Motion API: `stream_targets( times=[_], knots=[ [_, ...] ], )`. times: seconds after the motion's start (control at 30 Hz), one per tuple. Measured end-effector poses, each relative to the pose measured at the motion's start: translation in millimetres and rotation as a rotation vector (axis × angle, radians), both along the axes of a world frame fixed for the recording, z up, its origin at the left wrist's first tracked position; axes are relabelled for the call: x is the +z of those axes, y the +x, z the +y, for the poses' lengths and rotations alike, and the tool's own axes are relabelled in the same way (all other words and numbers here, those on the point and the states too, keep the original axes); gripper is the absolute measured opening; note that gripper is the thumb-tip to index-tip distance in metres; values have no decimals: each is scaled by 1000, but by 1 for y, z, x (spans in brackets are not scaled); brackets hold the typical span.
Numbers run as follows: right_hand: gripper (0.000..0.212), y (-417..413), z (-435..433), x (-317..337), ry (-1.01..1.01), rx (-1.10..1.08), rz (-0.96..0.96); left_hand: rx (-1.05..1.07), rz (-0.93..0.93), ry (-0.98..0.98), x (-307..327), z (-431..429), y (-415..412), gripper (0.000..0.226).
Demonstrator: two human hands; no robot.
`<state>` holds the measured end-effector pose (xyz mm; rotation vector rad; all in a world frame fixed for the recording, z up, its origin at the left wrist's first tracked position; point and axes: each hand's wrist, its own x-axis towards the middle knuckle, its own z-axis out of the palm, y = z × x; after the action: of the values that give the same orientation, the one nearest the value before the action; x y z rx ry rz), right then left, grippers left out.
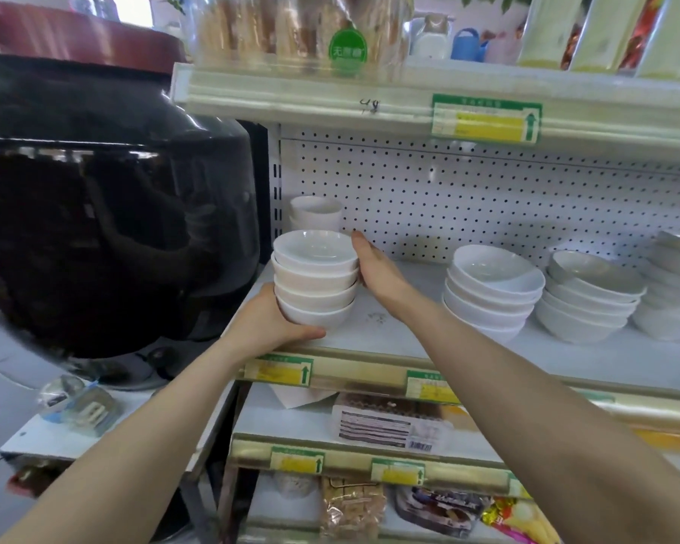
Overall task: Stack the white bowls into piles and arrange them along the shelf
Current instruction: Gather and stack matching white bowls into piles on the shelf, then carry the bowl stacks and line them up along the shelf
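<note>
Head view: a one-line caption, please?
Left hand grips, right hand steadies a four-bowl stack at the shelf's left end.

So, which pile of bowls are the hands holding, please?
The four-bowl pile at the shelf's left front: the left hand grips its base and the right hand presses its side.

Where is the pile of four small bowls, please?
Head view: the pile sits far left on the shelf, between the left hand and right hand, before two back bowls.

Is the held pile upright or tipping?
Upright: the pile nests level, left hand gripping its base, right hand against its side.
</note>
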<state>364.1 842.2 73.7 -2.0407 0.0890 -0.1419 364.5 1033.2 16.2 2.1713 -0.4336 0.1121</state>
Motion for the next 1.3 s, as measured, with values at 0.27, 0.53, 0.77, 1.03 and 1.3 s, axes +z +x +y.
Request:
stream_targets(
  times=[0.27,0.53,0.77,1.03,1.3],
  knots=[
    [72,-37,-15,26,-58,-104,-67,-58,-68,-23,12,-16,-12,95],
    [75,-90,-59,49,-48,-234,-148,-141,-109,-108,28,-66,-44,92],
    [44,-133,-117,67,-15,-294,-194,-211,-142,-186,45,-116,-75,84],
    [52,-166,-172,76,18,-300,-212,-223,-179,-148,60,-167,-113,85],
    [68,-216,-238,71,7,-324,-191,-258,-168,-133,57,-240,-155,89]
  ],
)
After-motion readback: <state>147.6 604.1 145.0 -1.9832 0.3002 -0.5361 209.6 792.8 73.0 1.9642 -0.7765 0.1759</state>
